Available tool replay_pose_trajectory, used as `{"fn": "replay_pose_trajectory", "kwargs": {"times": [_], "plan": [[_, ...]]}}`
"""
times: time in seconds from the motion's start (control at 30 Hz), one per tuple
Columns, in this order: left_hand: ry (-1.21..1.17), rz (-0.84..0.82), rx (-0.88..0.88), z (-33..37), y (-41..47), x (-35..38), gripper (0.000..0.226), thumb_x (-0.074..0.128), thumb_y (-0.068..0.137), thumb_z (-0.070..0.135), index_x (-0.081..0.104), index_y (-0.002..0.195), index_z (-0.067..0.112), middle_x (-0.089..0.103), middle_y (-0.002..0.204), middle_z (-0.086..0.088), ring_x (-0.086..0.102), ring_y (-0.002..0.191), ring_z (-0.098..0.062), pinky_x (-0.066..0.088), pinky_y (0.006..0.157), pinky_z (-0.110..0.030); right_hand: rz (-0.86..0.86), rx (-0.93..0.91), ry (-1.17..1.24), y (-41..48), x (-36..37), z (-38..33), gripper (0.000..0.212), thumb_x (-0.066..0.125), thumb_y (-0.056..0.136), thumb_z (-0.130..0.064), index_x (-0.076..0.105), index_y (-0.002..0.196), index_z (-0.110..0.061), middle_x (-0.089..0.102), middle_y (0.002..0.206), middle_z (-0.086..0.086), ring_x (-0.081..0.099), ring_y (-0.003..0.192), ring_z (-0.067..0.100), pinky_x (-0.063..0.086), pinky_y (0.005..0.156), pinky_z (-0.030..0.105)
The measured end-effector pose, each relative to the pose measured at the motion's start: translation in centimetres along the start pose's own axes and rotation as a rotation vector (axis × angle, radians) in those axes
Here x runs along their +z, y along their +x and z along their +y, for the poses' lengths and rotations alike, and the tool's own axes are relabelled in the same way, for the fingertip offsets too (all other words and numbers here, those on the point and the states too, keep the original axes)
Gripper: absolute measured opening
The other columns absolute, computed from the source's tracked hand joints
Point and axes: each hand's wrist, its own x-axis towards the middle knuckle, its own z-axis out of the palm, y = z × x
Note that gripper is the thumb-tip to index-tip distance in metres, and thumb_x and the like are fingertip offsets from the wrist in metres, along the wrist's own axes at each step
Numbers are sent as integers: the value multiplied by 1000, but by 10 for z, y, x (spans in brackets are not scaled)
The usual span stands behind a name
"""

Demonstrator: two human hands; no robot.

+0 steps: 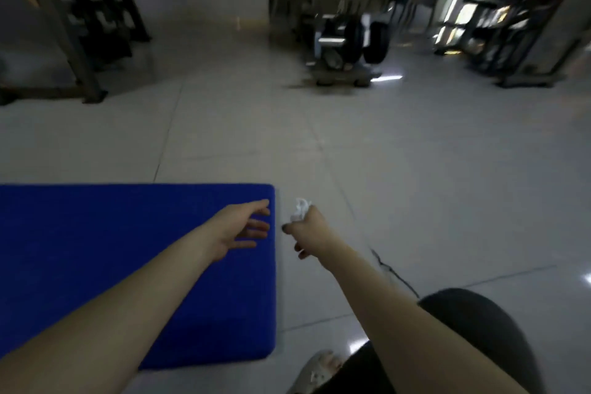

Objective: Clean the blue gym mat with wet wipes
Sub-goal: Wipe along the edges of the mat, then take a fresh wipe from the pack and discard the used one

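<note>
The blue gym mat (96, 265) lies flat on the tiled floor (415, 185), at the near left. The left hand (238, 229) reaches over the mat's far right corner, its grip apart with the fingers straight; I cannot tell whether it touches the mat. Just beyond the mat's right edge, the right hand (308, 229) has its grip clamped on a crumpled white wet wipe (300, 208).

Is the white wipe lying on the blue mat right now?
No, the right hand grips the wipe, crumpled, above the floor tiles, just past the right edge of the mat.
</note>
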Motion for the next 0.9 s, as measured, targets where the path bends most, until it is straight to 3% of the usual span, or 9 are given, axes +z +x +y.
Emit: {"fn": "replay_pose_trajectory", "kwargs": {"times": [0.1,0.2,0.37,0.43,0.57,0.73,0.83,0.9], "plan": [[136,-180,244,73,-30,73,32,70,90,49,71,114,28,78,101,1,76,90,-20,61,82,-38,113,-147,-71,-27,-69,-27,47,64,90,-25,45,127,-3,61,97,14,60,69,22,47,41,30],[243,-214,450,116,-56,139,20,77,89,34,72,107,26,77,94,1,75,77,-14,59,61,-26,279,-176,-36,-69,-135,-30,54,67,91,-31,40,130,-6,59,114,14,61,80,21,48,47,29],[309,-310,564,148,-96,225,14,71,93,21,71,107,19,75,93,-6,74,70,-14,55,53,-20,295,-231,186,-167,-230,4,49,72,92,-34,51,127,-9,63,107,12,63,75,20,56,59,32],[359,-403,573,147,-115,258,14,71,93,23,73,105,16,73,89,-10,71,68,-19,55,55,-22,359,-218,319,-210,-259,29,37,68,96,-36,61,117,-6,65,97,14,65,71,22,58,62,36],[419,-556,597,123,-165,334,21,74,90,33,73,97,13,58,75,-5,55,62,-12,50,50,-19,593,-130,368,-299,-298,83,21,64,98,-16,67,107,3,65,83,12,64,65,17,58,59,32],[424,-775,528,76,-221,441,15,67,97,15,71,110,9,69,94,-13,65,73,-18,58,58,-25,823,49,313,-409,-333,158,12,65,97,-16,69,104,-8,61,75,8,58,62,16,53,56,28],[462,-908,468,34,-242,497,10,67,95,9,70,104,13,72,98,-13,70,76,-19,58,60,-25,947,229,221,-460,-350,223,18,66,97,-24,70,109,-12,62,73,2,58,59,12,47,50,23],[509,-971,427,4,-251,530,10,69,94,10,69,100,18,72,97,-12,71,79,-20,60,63,-26,995,345,174,-485,-357,271,11,65,97,-25,72,100,-16,63,75,3,61,61,13,48,51,24]]}}
